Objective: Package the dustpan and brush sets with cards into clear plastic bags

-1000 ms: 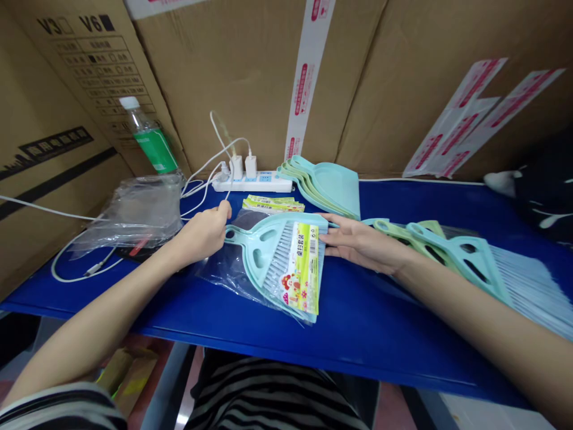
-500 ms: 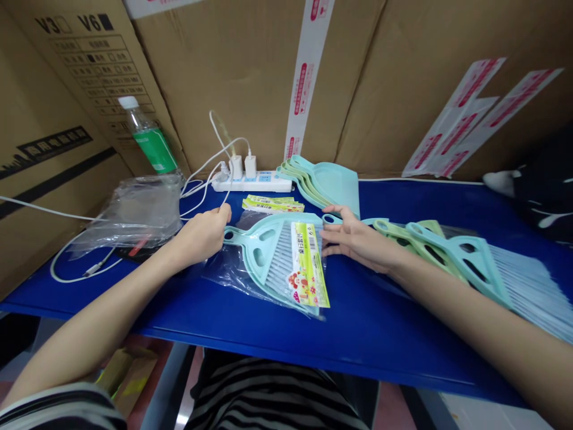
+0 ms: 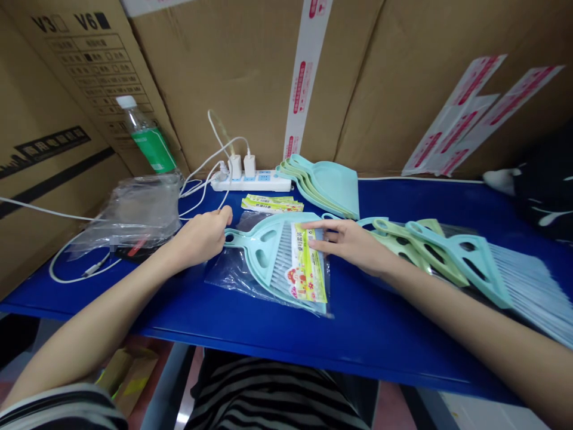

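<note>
On the blue table, a light-blue dustpan with a matching hand brush lying in it sits in a clear plastic bag. My left hand is closed at the handle end, its fingertips mostly hidden. A yellow-green printed label card lies over the bristles, near the bag's right edge. Across the top of that card stretch the fingers of my right hand, fairly straight and slightly apart. Whether the card is inside the bag I cannot tell.
Several stacked dustpans stand behind, beside a power strip with chargers. More label cards lie nearby. Green and blue brushes are at right. Clear bags and a bottle occupy the left; cardboard rises behind.
My right hand has moved left from the card's edge onto its upper part. The card has shifted slightly left, and the bag's edge now shows to its right. My left hand stays at the handle.
</note>
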Available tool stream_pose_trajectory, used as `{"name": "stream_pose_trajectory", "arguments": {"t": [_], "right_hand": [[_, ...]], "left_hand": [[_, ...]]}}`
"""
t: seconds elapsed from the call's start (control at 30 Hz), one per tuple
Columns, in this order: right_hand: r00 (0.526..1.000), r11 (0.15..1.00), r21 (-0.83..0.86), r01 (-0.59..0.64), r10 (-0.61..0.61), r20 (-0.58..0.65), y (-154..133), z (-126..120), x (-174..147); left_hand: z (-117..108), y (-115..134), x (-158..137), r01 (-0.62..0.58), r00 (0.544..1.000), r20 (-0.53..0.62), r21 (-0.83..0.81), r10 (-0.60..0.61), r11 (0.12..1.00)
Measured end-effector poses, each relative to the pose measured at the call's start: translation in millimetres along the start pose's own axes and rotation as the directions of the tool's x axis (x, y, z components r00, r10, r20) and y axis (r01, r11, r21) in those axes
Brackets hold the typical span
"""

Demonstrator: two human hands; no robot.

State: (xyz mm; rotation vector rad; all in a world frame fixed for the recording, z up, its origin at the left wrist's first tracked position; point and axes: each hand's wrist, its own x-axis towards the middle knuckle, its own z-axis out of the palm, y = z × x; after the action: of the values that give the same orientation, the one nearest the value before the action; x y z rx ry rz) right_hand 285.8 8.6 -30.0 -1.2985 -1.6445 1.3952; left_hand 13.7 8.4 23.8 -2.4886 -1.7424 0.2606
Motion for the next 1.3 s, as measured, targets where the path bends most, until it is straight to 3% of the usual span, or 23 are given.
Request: {"name": "stream_pose_trajectory", "arguments": {"t": [0.17, 0.3, 0.43, 0.63, 0.97, 1.3], "right_hand": [[0.996, 1.000, -0.013, 0.008, -0.009, -0.085, 0.6, 4.0, 0.3], [1.000, 0.996, 0.084, 0.006, -0.004, -0.025, -3.9, 1.0, -1.2], [0.996, 0.980, 0.185, -0.073, 0.064, 0.054, -6.6, -4.2, -3.1], [0.993, 0.983, 0.177, -0.056, 0.036, 0.116, -2.7, -7.9, -2.2], [0.988, 1.000, -0.008, -0.006, 0.007, 0.154, -3.7, -11.6, -1.4], [0.973, 0.979, -0.206, 0.015, 0.033, 0.228, -12.9, -13.7, -6.4]], "left_hand": [[0.3, -0.2, 0.0, -0.004, 1.000, -0.003, -0.002, 0.004, 1.000], [-0.5, -0.2, -0.3, 0.000, 1.000, 0.012, -0.004, 0.000, 1.000], [-2.6, 0.6, -1.0, 0.026, 0.999, 0.031, 0.030, -0.027, 0.999], [-1.6, 0.6, -0.6, 0.071, 0.996, 0.051, 0.072, -0.075, 0.995], [-2.9, -3.0, 1.0, 0.196, 0.980, -0.015, 0.173, -0.197, 0.965], [-1.6, -1.7, 0.4, 0.165, 0.986, -0.038, 0.238, -0.161, 0.957]]}}
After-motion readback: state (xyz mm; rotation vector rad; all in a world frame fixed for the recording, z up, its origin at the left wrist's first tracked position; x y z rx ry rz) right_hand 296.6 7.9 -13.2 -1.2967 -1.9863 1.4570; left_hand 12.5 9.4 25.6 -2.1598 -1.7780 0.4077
